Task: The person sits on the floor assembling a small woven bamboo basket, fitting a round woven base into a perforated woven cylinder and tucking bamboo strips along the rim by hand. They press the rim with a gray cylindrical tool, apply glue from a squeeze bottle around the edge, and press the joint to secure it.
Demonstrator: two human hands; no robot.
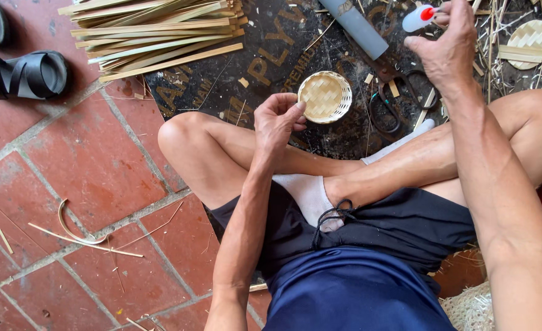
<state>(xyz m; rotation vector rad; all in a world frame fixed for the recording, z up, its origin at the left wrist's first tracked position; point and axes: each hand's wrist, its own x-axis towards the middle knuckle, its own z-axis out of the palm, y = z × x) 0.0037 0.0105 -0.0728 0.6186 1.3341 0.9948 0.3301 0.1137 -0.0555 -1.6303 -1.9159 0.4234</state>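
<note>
While the left hand (276,119) pinches the small woven basket's (324,96) rim to steady it, the right hand (449,49) grips a red-capped glue bottle (419,18) just beyond.

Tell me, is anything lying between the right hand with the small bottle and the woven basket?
Nothing visible blocks it. Between the right hand with its bottle and the basket, held by the left hand, only flat scissors lie on the mat.

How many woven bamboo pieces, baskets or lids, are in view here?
2. One small round woven basket sits on the dark mat just beyond the left hand. A second flat woven disc lies at the top right among straw scraps. Others may be hidden outside the frame.
</note>
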